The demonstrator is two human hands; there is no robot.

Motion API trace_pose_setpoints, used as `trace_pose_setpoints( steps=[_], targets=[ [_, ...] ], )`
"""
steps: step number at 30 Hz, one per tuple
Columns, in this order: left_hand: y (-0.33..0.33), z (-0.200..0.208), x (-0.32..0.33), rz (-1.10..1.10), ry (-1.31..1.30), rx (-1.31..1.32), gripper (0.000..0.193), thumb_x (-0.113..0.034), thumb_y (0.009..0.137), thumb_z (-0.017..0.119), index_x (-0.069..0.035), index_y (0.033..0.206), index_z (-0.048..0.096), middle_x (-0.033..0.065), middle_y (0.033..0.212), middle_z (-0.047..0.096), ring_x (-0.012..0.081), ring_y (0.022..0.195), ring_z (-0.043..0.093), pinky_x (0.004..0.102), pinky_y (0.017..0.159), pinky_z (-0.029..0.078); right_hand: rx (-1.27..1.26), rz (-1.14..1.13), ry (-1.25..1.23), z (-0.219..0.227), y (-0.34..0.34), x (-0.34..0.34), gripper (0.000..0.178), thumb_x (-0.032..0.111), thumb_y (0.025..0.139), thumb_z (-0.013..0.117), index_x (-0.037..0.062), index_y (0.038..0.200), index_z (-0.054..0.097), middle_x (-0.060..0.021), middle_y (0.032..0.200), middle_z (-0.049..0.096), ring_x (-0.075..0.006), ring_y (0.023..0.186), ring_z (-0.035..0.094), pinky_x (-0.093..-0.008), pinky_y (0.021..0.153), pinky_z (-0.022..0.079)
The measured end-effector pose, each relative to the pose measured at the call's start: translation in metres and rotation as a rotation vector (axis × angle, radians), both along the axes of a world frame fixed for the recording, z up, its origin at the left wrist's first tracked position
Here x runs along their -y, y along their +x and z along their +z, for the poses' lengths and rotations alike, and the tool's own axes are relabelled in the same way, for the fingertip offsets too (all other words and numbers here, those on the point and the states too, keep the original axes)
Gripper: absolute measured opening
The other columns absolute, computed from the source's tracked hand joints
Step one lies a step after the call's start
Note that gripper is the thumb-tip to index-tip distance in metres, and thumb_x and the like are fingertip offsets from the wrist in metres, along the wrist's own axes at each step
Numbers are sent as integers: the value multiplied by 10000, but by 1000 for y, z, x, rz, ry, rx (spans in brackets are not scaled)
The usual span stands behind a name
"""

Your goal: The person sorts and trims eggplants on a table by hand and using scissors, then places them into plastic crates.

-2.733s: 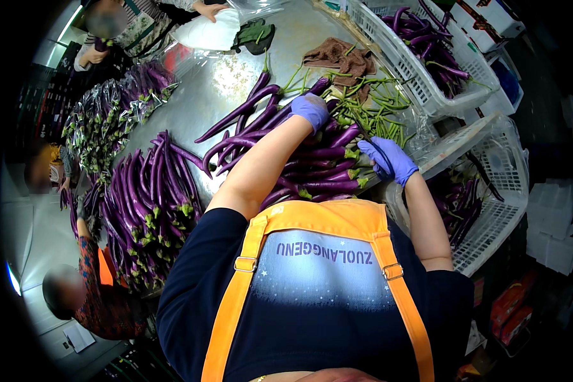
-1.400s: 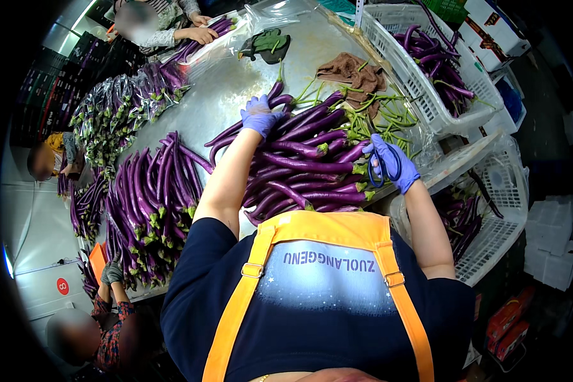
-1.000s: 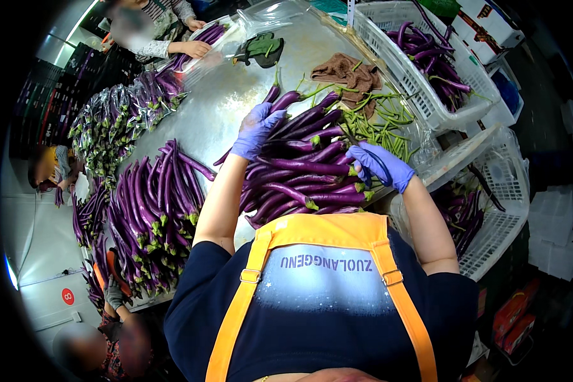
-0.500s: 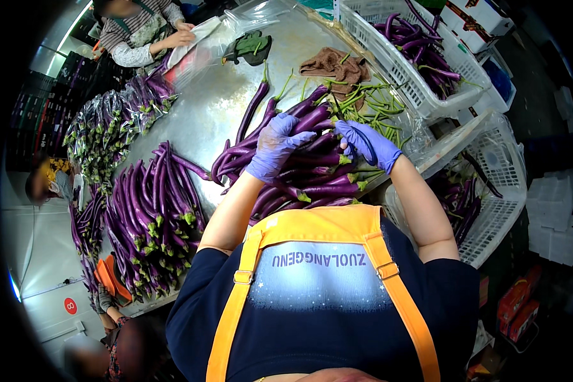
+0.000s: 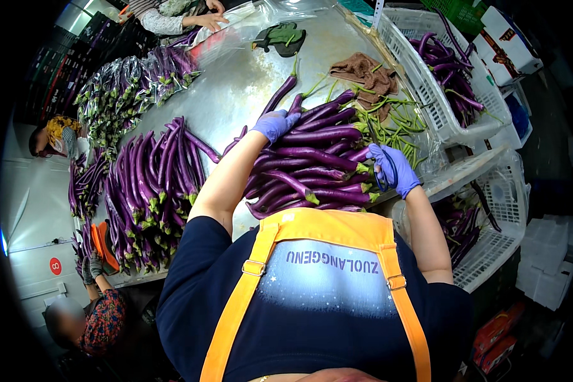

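Both my hands wear purple gloves. My left hand (image 5: 276, 125) is closed around a long purple eggplant (image 5: 297, 103) at the far left side of the pile. My right hand (image 5: 396, 170) grips dark-handled scissors (image 5: 388, 167), their blades pointing away from me beside the stem ends. Between my hands and close to my apron lies a heap of eggplants (image 5: 318, 153), most with their green caps to the right. Another single eggplant (image 5: 279, 95) with a long stem rests just beyond my left hand. Cut green stems (image 5: 398, 130) are scattered past my right hand.
A brown cloth (image 5: 363, 71) and dark green gloves (image 5: 283, 38) lie farther back. White crates of eggplants (image 5: 426, 108) (image 5: 506, 223) stand at the right. Eggplants (image 5: 149, 184), bare and bagged (image 5: 130, 89), cover the left. Co-workers' hands (image 5: 207, 20) (image 5: 92, 267) show at the far left and lower left.
My left hand has moved left and away from me, from over the pile to the eggplant at its far side. My right hand with the scissors has come slightly nearer. The whole view has shifted.
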State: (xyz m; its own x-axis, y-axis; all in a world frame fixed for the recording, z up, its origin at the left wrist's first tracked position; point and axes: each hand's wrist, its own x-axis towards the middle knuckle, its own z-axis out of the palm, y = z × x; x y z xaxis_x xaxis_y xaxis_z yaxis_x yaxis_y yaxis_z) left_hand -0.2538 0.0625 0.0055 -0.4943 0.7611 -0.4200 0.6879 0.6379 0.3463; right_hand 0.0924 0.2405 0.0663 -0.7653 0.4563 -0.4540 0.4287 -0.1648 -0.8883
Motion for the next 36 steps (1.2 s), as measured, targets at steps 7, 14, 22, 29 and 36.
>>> trace_pose_setpoints(
  steps=[7,14,22,29,36],
  targets=[
    [-25,-40,-26,478,13,647,621,-590,910,575,-38,1119,767,196,1136,739,319,1077,696,406,942,492,20,129,81,5,-5,4,346,408,1029,628,72,977,691,14,609,521,-101,497,485,-272,471,385],
    [10,13,-8,323,215,425,801,-685,898,593,5,1302,632,182,1137,732,286,1054,692,402,973,491,-214,349,473,28,-25,-4,345,386,1040,615,55,955,656,-32,680,556,-138,598,491,-299,588,436],
    [82,81,14,252,397,-54,676,-642,907,648,-58,1246,626,228,1056,728,396,1020,695,468,893,517,41,575,702,82,-85,-9,742,694,996,445,-8,919,672,-217,777,678,-396,729,661,-461,729,519],
    [89,72,21,190,482,-173,634,-583,871,720,-72,1237,631,200,1061,714,380,1016,686,476,880,516,227,527,167,75,-126,-23,852,782,930,484,-31,1126,648,-70,743,633,-183,616,629,-325,567,535],
    [97,75,20,157,543,-120,633,-549,862,739,-52,1236,622,215,1078,677,404,1026,655,501,870,496,141,467,136,57,-156,-20,817,738,955,505,-38,1117,700,-32,664,577,-164,534,569,-317,514,479]
  ],
)
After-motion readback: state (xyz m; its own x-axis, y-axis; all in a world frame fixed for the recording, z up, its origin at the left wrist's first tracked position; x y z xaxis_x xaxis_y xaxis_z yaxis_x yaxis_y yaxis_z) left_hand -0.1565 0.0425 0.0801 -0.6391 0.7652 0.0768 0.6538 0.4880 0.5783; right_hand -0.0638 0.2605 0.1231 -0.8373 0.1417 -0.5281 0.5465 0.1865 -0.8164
